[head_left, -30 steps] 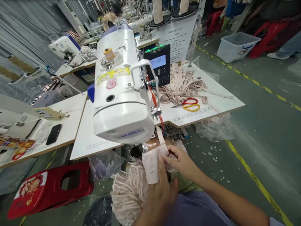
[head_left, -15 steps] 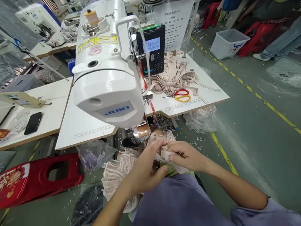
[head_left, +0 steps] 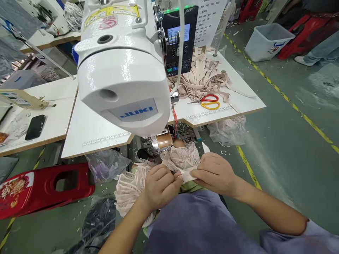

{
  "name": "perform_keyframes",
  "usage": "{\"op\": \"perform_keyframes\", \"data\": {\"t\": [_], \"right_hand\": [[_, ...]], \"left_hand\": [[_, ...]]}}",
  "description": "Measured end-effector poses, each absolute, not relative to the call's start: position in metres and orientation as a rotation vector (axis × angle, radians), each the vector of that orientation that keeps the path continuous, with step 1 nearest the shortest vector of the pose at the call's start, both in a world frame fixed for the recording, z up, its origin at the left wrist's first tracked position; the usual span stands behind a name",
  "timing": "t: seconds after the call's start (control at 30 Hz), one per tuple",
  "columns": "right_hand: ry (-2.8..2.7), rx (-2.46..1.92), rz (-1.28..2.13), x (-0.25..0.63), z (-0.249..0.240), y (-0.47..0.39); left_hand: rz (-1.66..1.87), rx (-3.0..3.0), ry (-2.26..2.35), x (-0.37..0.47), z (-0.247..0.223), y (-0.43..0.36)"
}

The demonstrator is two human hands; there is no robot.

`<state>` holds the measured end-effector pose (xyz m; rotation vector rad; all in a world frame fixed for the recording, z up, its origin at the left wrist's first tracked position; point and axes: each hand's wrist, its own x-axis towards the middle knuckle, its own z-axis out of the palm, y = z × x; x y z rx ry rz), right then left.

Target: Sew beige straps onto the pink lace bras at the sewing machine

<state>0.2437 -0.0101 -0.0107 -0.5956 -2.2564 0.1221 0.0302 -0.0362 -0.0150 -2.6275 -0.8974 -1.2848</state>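
Observation:
Low over my lap, both hands grip a pale beige lace bra (head_left: 184, 154), its lace cup turned up toward the sewing machine (head_left: 122, 77). My left hand (head_left: 162, 186) is closed on one edge, a narrow strip sticking up beside its fingers. Fingers curled, my right hand (head_left: 215, 173) pinches the plain fabric at the other side, and a pale end pokes out above it. A smooth band of cloth spans the gap between the hands. Left of them hangs a thick bundle of beige lace pieces (head_left: 129, 192).
Beige straps (head_left: 201, 79) are heaped on the white table (head_left: 106, 127) beside red-and-yellow scissors (head_left: 210, 102). A control panel (head_left: 180, 42) stands behind. A red stool (head_left: 45, 190) is at left, a phone (head_left: 35, 127) on the side table. A grey bin (head_left: 267, 42) and another person's leg are at far right.
My left hand has turned from loosely spread to closed on the bra. The hands have drawn apart, with the fabric stretched between them, and the lace cup now shows more. The camera view has shifted.

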Motion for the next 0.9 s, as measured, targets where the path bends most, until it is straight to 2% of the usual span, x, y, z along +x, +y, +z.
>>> {"op": "perform_keyframes", "data": {"t": [0.9], "right_hand": [[-2.280,-0.621,0.123,0.2400,-0.0088,-0.0082]], "left_hand": [[-1.313,-2.717,-1.010,0.0260,-0.0133,-0.0366]]}}
